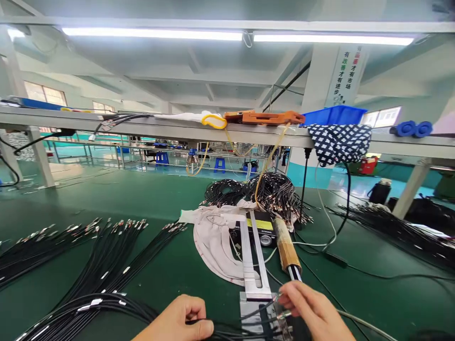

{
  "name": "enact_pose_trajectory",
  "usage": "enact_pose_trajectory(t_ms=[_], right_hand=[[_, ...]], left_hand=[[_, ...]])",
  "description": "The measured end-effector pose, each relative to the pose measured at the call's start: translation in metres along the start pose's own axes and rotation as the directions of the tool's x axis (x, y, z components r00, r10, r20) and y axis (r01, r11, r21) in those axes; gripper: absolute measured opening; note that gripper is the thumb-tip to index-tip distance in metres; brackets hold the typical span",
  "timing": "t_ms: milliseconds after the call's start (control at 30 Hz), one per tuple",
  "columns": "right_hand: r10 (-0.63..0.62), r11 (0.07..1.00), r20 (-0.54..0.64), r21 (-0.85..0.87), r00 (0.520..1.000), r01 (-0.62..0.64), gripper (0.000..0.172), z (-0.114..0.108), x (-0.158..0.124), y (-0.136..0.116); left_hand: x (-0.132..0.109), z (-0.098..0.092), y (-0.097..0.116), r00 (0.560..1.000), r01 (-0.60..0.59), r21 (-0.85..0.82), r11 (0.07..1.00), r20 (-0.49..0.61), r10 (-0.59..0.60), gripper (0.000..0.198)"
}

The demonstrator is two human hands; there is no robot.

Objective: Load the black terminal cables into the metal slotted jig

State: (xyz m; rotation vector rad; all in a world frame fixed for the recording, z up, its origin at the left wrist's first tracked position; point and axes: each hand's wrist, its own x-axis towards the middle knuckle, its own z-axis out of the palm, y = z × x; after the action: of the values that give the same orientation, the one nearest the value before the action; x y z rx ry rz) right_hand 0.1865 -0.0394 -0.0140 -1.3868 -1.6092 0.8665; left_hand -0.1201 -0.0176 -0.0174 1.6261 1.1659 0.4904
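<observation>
Slim black cables (pixel 227 327) extend in a loose bunch from your closed left hand (pixel 185 319) across the flat silver metal fixture (pixel 246 305) in front of you, one strand angled above the others with its end at your right hand's (pixel 309 303) fingertips.

Black cables (pixel 137 308) partly beyond frame

Two fluorescent tubes (pixel 152 34) light a factory workshop under a pale, beamed ceiling (pixel 213 90).
Windows (pixel 45 94) brighten the wall at upper left, with another window (pixel 383 118) at right. A white pillar (pixel 317 83), turquoise at its base, stands right of center beside a banner (pixel 344 76) of Chinese characters. Blue plastic stools (pixel 162 158) and long workbenches (pixel 137 149) line the glossy turquoise floor (pixel 177 167) mid-frame.
</observation>
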Motion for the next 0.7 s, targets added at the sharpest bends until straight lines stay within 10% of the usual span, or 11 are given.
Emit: enact_pose_trajectory(t_ms=[300,700], right_hand=[[0.157,0.889,0.265,0.381,0.951,-0.253,0.068,0.009,0.006,0.003],[0.138,0.919,0.397,0.290,0.907,-0.267,0.041,0.012,0.000,0.003]], left_hand=[[0.006,-0.004,-0.015,0.993,-0.113,-0.051,0.992,0.025,0.114,0.059],[0.007,-0.001,-0.017,0.992,-0.029,-0.055,0.998,-0.125,0.022,0.066]])
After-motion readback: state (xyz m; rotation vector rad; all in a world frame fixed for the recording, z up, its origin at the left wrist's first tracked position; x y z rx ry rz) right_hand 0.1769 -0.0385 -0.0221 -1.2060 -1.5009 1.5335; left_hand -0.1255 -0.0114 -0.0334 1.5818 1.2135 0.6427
